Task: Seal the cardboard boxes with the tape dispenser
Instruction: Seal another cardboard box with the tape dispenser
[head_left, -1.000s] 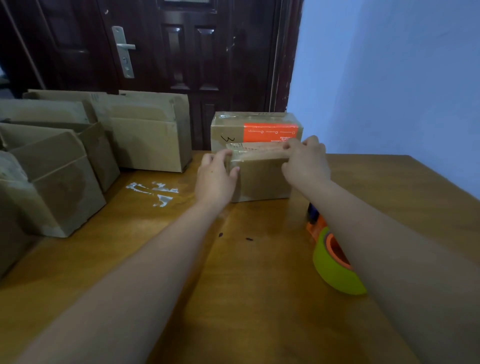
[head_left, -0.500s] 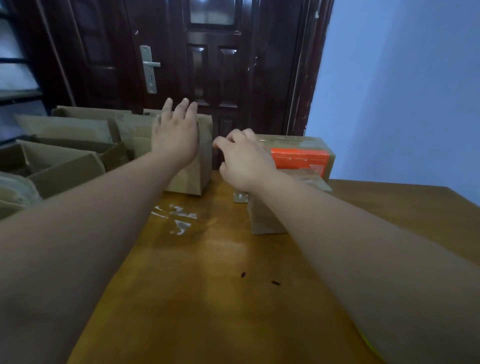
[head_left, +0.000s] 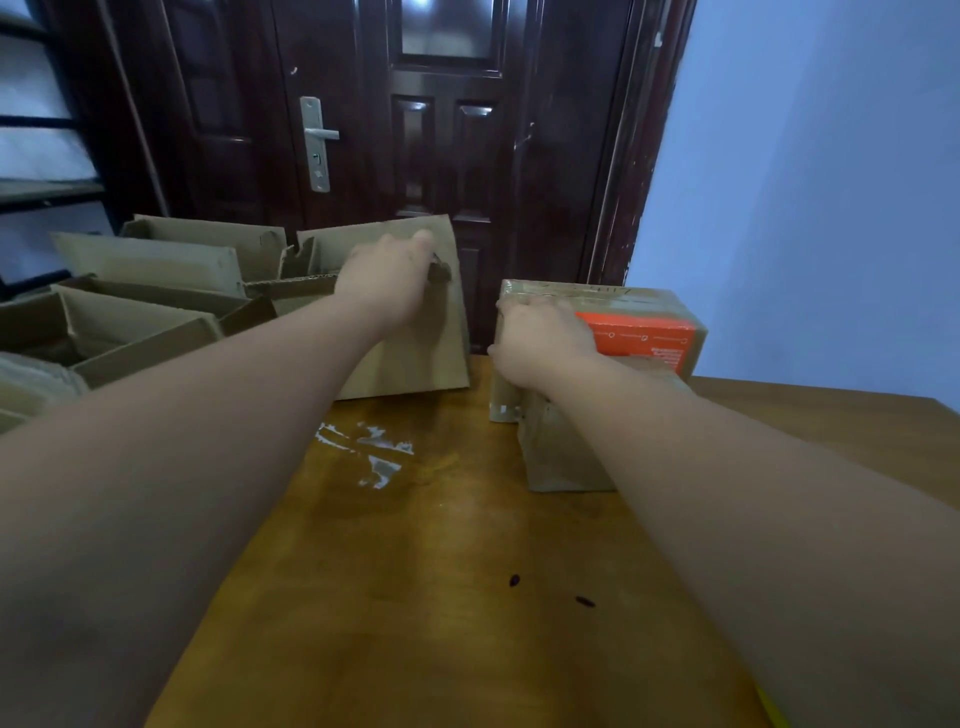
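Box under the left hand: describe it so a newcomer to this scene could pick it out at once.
In front of the dark door, open cardboard boxes stand at the far left of the wooden table. The wanted box is the rightmost of them, with the left hand at its top. Its neighbour, the taped box, bears an orange label; this one is plain.

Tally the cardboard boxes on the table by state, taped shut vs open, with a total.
Taped shut: 2 (orange-label box, plain box in front of it)
Open: 4 (door-side box gripped by the left hand, rear box, flapped box, front-left box)
Total: 6; the frame's left edge cuts off the pile, so more may hide there.
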